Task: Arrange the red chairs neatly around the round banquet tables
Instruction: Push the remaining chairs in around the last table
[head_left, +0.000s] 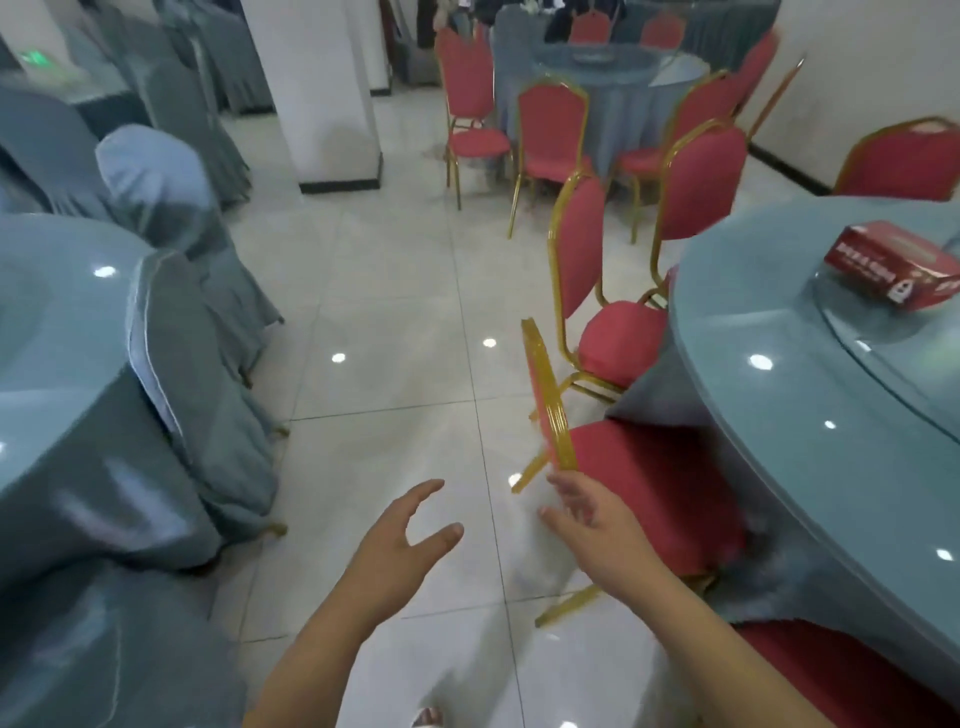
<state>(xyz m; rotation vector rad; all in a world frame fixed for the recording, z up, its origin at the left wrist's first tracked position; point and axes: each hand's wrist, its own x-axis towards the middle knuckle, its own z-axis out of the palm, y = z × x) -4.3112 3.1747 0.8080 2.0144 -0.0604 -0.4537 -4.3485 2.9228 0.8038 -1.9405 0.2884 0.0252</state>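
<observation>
Both our hands reach out over the pale tiled floor (395, 332). Left hand (402, 540): fingers spread, holding nothing. Right hand (589, 519): open, fingertips just at the gold metal back frame of the nearest red padded chair (639, 478), tucked under the blue-grey round banquet table (810, 415). Red cardboard box (891, 262) on that table; its print is too blurred to read.

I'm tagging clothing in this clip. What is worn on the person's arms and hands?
Nothing that shows. The left hand and right hand are bare, with no gloves, rings or watch visible. Both forearms are uncovered down to the frame's bottom edge, so no sleeve shows.
</observation>
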